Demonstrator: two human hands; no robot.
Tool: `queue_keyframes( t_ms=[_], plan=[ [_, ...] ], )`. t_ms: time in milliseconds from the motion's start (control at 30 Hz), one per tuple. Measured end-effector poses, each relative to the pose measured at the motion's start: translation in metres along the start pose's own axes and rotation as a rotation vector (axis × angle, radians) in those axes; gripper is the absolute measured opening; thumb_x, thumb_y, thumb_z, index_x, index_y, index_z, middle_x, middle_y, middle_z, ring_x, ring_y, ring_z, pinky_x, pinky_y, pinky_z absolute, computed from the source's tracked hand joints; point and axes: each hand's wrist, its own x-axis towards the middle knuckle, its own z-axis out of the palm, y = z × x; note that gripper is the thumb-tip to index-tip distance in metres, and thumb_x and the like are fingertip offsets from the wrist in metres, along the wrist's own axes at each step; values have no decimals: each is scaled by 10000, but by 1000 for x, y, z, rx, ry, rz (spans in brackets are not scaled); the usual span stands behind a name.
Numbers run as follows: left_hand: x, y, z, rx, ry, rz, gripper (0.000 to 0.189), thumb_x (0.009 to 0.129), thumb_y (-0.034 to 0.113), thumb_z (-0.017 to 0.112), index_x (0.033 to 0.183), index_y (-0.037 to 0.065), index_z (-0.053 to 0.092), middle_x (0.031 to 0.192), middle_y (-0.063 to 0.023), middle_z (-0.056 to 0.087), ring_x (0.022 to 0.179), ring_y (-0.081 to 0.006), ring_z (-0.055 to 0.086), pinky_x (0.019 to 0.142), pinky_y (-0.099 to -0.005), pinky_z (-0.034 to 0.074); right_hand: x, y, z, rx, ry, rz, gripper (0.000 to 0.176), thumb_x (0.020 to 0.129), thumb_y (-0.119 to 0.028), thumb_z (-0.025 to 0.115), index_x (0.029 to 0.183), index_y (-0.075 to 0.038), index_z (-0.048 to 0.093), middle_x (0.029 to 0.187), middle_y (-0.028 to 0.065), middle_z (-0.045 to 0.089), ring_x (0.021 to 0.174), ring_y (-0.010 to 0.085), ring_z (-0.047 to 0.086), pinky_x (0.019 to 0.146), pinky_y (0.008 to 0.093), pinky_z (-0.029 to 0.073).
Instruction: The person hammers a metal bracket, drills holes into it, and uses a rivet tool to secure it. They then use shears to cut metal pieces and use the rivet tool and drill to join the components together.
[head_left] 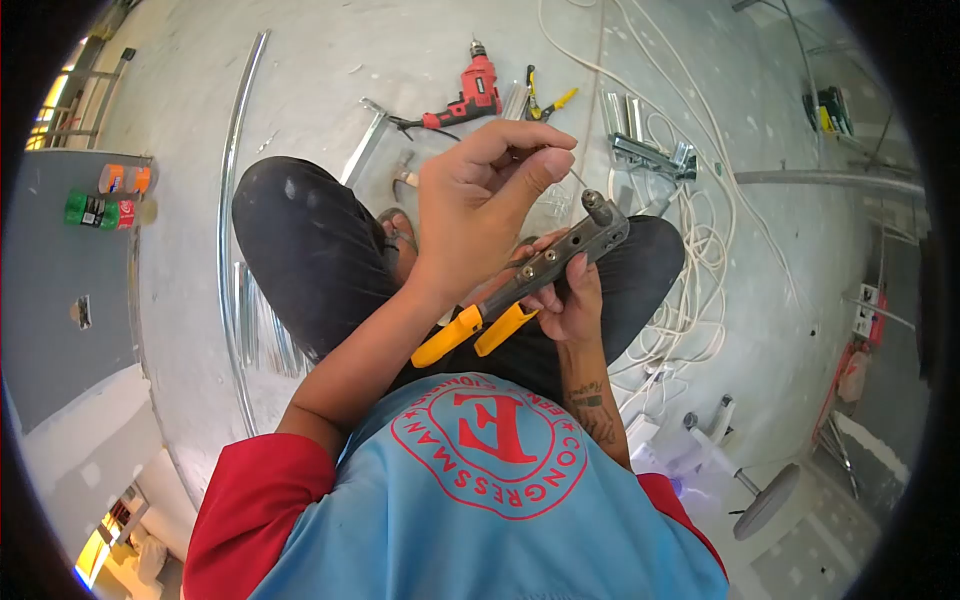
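My left hand [475, 200] is raised above my lap, thumb and forefinger pinched together on a thin metal pin [579, 178]. The pin's lower end is close to the nose of a dark hand riveter [570, 250]; whether they touch is unclear. My right hand [578, 305] holds the riveter from below near its head, fingers wrapped round its body. The tool lies diagonally, its two yellow handles [448, 338] spread apart and pointing toward my shirt.
On the floor beyond my knees are a red drill [478, 90], yellow-handled snips [555, 104], a hammer [405, 177] and metal pieces [650, 155]. A long metal channel [228, 200] runs along the left; coiled white cable [700, 260] lies right. Bottles [95, 211] stand far left.
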Motion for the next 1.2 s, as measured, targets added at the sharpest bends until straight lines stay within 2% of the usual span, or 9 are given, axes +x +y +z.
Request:
queue_keyframes(
  t_ms=[333, 533, 600, 833, 867, 900, 1000, 1100, 1200],
  plan=[
    [1, -15, -4, 244, -109, 71, 199, 915, -33, 684, 1114, -43, 680, 986, -65, 702, 918, -105, 647, 831, -242, 511, -1, 1, 1, -31, 23, 41, 500, 986, -432, 626, 1175, 29, 582, 671, 30, 556, 452, 42, 341, 505, 224, 365],
    [-21, -1, -1, 594, 11, 162, 269, 870, 187, 750, 1042, -17, 713, 884, -147, 717, 766, -307, 687, 736, -357, 541, 2, 7, -1, 25, 100, -73, 448, 1015, -473, 549, 1215, -72, 540, 680, 10, 536, 490, 53, 402, 484, 233, 379],
    [-38, 14, -28, 920, -493, -287, 330, 866, 268, 756, 1023, -20, 717, 867, -188, 698, 721, -349, 658, 711, -389, 536, 13, -1, -1, 42, 85, -206, 528, 969, -449, 644, 1276, -38, 518, 666, 9, 553, 502, 77, 455, 498, 248, 409],
    [-6, 47, -44, 782, -463, -411, 260, 946, 157, 682, 1082, -62, 648, 647, -107, 664, 600, -174, 709, 540, -286, 532, 49, -64, -5, -464, -78, -24, 916, 755, -393, 880, 1403, 62, 420, 633, 17, 574, 494, 89, 513, 485, 259, 410],
    [1, 51, -43, 773, -463, -368, 245, 956, 158, 669, 1061, -63, 652, 628, -92, 656, 555, -157, 691, 503, -273, 518, 53, -73, -10, -490, -95, 67, 985, 716, -439, 895, 1432, 36, 415, 917, 124, 690, 719, 153, 658, 637, 312, 523],
    [6, 56, -42, 761, -462, -328, 234, 967, 159, 655, 1041, -63, 656, 608, -77, 649, 510, -141, 674, 466, -260, 504, 58, -67, -12, -501, -101, 58, 985, 716, -439, 895, 1432, 36, 415, 917, 124, 690, 719, 153, 658, 637, 312, 523],
    [32, 74, -40, 790, -459, -317, 233, 970, 175, 649, 1030, -49, 669, 589, -78, 626, 522, -150, 663, 494, -280, 505, 84, -38, -2, -403, -142, -314, 928, 754, -400, 875, 1470, -31, 413, 1446, 179, 507, 1318, 312, 513, 1079, 455, 447],
    [62, 56, -47, 845, -524, 57, 247, 973, 225, 648, 1003, -15, 695, 589, -101, 620, 544, -165, 640, 552, -301, 506, 112, -41, 61, -29, -256, -326, 1076, 731, -616, 807, 1525, -63, 335, 1565, 184, 347, 1406, 351, 392, 1169, 506, 307],
    [102, 77, -52, 897, -554, -58, 295, 982, 301, 636, 982, 19, 722, 663, -137, 644, 590, -179, 619, 607, -314, 497, 149, -35, 79, 232, -467, -369, 940, 837, -622, 705, 1522, -92, 338, 1512, 188, 400, 1384, 375, 386, 1189, 531, 259]
  ],
)
